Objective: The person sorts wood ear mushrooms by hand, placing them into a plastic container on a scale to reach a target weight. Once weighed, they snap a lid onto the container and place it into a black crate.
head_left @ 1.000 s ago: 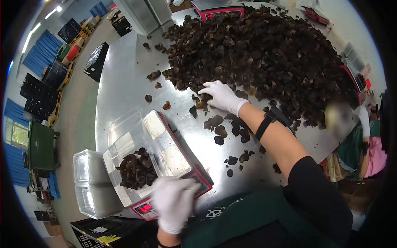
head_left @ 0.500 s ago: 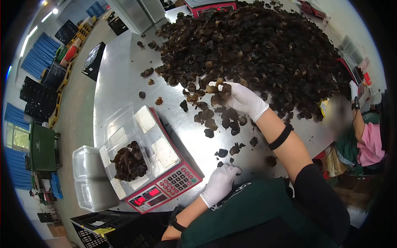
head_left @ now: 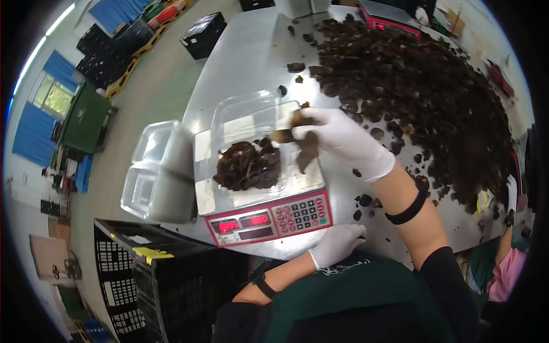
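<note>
My right hand (head_left: 349, 140), in a white glove, is closed on several brown wood ear mushrooms (head_left: 307, 150) over the right side of a red and silver scale (head_left: 309, 180). On that scale sits a clear plastic clamshell box (head_left: 231, 123), lid open, with a heap of dark wood ears (head_left: 249, 166) in its tray. My gloved left hand (head_left: 339, 244) rests at the table's near edge, just below the keypad. Its fingers are curled, and a small dark bit shows at the fingertips; I cannot make out what it is.
A big pile of wood ears (head_left: 400, 74) covers the right of the metal table (head_left: 246, 54). Stacked clear boxes (head_left: 157, 191) stand left of the scale, black crates (head_left: 171, 286) below. Another scale (head_left: 392, 23) is at the back; a co-worker's arm (head_left: 506, 228) is at far right.
My right hand has carried the wood ears from the pile's edge leftward to the scale. My view has turned to the left. My left hand stays by the table edge.
</note>
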Demonstrator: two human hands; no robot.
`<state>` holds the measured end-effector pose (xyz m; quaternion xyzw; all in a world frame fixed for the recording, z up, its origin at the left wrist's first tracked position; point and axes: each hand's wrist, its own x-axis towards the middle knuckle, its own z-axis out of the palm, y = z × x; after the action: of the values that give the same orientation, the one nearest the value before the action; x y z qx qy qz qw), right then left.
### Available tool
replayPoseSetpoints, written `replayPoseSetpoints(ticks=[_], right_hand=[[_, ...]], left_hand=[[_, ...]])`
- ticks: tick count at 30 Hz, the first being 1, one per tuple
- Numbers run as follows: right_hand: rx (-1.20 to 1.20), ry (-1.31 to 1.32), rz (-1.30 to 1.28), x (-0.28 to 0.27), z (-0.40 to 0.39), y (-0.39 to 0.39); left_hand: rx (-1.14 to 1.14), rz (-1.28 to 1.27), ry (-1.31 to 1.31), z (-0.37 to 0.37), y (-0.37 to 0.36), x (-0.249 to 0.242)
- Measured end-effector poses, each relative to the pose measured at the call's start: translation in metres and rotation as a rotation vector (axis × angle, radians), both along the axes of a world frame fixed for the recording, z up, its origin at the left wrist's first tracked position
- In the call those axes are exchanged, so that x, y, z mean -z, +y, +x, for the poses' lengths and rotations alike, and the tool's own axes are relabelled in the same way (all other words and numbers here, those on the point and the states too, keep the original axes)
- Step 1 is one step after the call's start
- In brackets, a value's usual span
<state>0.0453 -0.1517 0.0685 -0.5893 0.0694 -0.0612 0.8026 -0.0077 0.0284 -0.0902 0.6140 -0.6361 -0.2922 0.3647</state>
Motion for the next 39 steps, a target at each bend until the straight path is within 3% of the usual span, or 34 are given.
replayPoseSetpoints(ticks=[1,2,4,5,7,8,11,13,15,21,24,28,29,30,31,32,34,36,38,39], right_hand=[[-0.019,-0.032,-0.252,0.005,0.021,0.008],[-0.064,-0.043,-0.319,-0.007,0.028,0.025],[-0.03,-0.24,-0.713,0.019,0.051,0.045],[0.068,-0.271,-1.028,0.023,0.05,0.058],[0.219,-0.312,-1.27,0.029,0.033,0.074],[0.372,-0.43,-1.268,0.044,0.022,0.081],[0.397,-0.387,-1.123,0.056,-0.049,0.073],[0.375,-0.16,-1.082,0.074,-0.112,0.056],[0.613,0.004,-1.107,0.098,-0.187,0.046],[0.965,0.635,-1.136,0.121,-0.354,0.051],[1.038,0.646,-1.059,0.126,-0.367,0.05],[1.006,0.45,-1.157,0.126,-0.333,0.029],[1.013,0.45,-1.153,0.119,-0.324,0.029],[0.945,0.455,-0.944,0.108,-0.315,0.027],[0.874,0.454,-0.736,0.102,-0.31,0.026],[0.885,0.448,-0.735,0.103,-0.308,0.026],[0.847,0.343,-0.816,0.104,-0.307,0.031],[0.875,0.384,-0.766,0.108,-0.326,0.029],[0.941,0.456,-0.804,0.125,-0.362,0.025],[0.906,0.596,-0.617,0.109,-0.376,0.023]], left_hand=[[-0.03,0.032,0.055,0.001,0.001,-0.005],[-0.038,0.06,0.116,-0.001,0.001,-0.007],[-0.106,-0.036,0.121,0.0,0.004,-0.008],[-0.13,0.039,0.095,0.0,0.006,-0.01],[-0.116,0.104,0.041,0.002,0.008,-0.006],[-0.096,0.09,0.018,0.002,0.01,0.001],[-0.147,-0.119,-0.06,-0.006,0.009,0.015],[-0.136,-0.144,-0.109,-0.01,0.005,0.01],[-0.035,0.162,-0.086,-0.014,-0.004,-0.013],[0.056,-0.036,-0.036,-0.044,-0.034,-0.009],[0.167,-0.08,-0.076,-0.062,-0.049,-0.009],[0.253,-0.109,-0.18,-0.087,-0.068,-0.016],[0.21,-0.113,-0.048,-0.096,-0.072,-0.019],[0.166,-0.117,0.084,-0.102,-0.076,-0.024],[0.095,0.101,0.156,-0.106,-0.078,-0.03],[0.103,0.098,0.147,-0.108,-0.082,-0.034],[-0.005,0.094,0.411,-0.109,-0.096,-0.04],[0.172,0.148,0.351,-0.11,-0.1,-0.043],[0.244,0.268,0.504,-0.114,-0.108,-0.057],[0.205,0.196,0.269,-0.109,-0.114,-0.051]])
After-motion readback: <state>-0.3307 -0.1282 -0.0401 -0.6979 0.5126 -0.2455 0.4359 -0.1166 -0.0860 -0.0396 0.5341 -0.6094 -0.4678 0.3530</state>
